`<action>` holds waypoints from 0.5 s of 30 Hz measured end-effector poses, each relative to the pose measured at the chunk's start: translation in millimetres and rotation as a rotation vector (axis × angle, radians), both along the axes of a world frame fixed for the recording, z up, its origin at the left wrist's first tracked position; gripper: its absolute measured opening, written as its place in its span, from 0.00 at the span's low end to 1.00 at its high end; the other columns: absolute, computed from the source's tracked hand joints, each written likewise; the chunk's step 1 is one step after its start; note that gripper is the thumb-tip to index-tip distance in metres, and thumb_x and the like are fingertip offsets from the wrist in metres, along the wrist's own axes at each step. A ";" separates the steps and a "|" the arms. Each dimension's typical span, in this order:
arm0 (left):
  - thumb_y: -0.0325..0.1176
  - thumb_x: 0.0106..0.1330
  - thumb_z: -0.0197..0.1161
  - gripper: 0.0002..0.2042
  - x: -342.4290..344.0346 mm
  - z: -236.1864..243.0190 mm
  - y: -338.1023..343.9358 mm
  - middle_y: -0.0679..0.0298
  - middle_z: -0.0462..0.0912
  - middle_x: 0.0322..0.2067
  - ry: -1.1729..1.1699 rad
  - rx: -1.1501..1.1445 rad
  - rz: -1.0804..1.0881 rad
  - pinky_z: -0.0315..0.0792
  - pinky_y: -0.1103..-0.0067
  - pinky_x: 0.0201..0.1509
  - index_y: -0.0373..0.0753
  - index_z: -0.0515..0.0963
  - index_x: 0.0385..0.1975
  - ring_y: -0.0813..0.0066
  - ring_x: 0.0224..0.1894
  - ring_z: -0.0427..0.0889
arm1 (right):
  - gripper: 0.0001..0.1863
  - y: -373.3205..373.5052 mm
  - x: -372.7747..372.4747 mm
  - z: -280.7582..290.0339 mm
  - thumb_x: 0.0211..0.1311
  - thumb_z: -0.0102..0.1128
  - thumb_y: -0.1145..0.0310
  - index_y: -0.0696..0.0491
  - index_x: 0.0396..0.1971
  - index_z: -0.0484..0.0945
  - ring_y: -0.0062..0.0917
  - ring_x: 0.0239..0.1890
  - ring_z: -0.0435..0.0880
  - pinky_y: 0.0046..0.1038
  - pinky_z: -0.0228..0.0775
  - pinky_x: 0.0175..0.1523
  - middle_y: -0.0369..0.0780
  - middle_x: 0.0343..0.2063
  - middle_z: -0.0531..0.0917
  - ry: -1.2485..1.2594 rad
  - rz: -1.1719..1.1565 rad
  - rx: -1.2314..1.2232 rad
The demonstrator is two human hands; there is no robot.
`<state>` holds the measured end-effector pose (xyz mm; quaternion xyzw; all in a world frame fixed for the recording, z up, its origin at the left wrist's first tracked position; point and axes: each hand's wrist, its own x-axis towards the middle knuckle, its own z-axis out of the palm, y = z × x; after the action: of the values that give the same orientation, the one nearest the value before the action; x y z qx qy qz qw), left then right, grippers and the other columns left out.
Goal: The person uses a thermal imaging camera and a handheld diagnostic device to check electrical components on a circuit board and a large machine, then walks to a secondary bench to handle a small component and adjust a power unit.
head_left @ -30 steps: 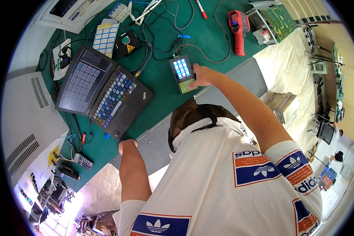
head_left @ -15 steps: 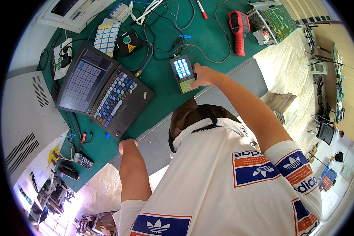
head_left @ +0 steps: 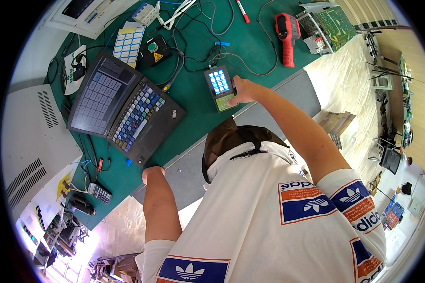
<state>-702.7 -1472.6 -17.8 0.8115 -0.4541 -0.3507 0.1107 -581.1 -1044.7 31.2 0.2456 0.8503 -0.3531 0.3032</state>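
Observation:
A grey handheld test meter (head_left: 220, 88) lies on the green table, its screen lit with rows of icons above a yellow-green keypad. My right hand (head_left: 242, 90) grips its right edge, with the thumb over the keys and the other fingers bent along the side. A thin red lead and a dark one run from the meter's top end. At the table's front edge, beside the near corner of an open black laptop (head_left: 146, 137), rests my left hand (head_left: 154, 173). Its fingers are mostly hidden, so whether they hold anything does not show.
Tangled cables and a black box with a green button (head_left: 155, 51) lie behind the laptop. A red-and-black handheld instrument (head_left: 288, 40) and a green circuit board (head_left: 335, 27) are at the far right. A calculator (head_left: 100, 193) sits at the left front.

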 end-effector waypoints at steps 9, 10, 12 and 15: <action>0.33 0.67 0.46 0.17 0.2 4.1 1.5 0.62 0.78 0.53 0.008 0.011 -0.001 0.76 0.71 0.51 0.40 0.74 0.52 0.63 0.52 0.79 | 0.47 -0.5 -1.1 5.4 0.36 0.78 0.52 0.66 0.50 0.62 0.45 0.53 0.77 0.36 0.71 0.56 0.54 0.49 0.77 -0.008 -0.010 -0.018; 0.32 0.67 0.45 0.17 -0.1 4.8 2.4 0.62 0.78 0.53 0.017 0.011 0.012 0.76 0.71 0.50 0.40 0.74 0.52 0.63 0.52 0.79 | 0.47 -0.3 -1.2 5.5 0.36 0.78 0.52 0.66 0.50 0.62 0.45 0.53 0.77 0.36 0.71 0.56 0.54 0.49 0.77 -0.012 -0.011 -0.021; 0.32 0.67 0.46 0.17 0.3 4.3 1.9 0.62 0.78 0.53 0.030 0.013 0.009 0.76 0.71 0.50 0.40 0.74 0.52 0.63 0.52 0.79 | 0.47 -0.1 -1.4 5.5 0.36 0.78 0.52 0.66 0.50 0.62 0.45 0.54 0.77 0.36 0.71 0.56 0.54 0.49 0.77 -0.022 -0.012 -0.025; 0.32 0.67 0.46 0.17 1.1 4.6 2.2 0.62 0.78 0.54 0.020 0.010 -0.018 0.77 0.70 0.50 0.40 0.74 0.53 0.62 0.52 0.79 | 0.46 -0.3 -2.0 6.9 0.37 0.77 0.52 0.65 0.51 0.63 0.43 0.53 0.77 0.36 0.70 0.55 0.52 0.51 0.76 -0.026 -0.009 -0.025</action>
<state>-701.6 -1470.4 -13.2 0.8045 -0.4584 -0.3619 0.1079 -583.1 -1045.0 38.1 0.2504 0.8405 -0.3620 0.3159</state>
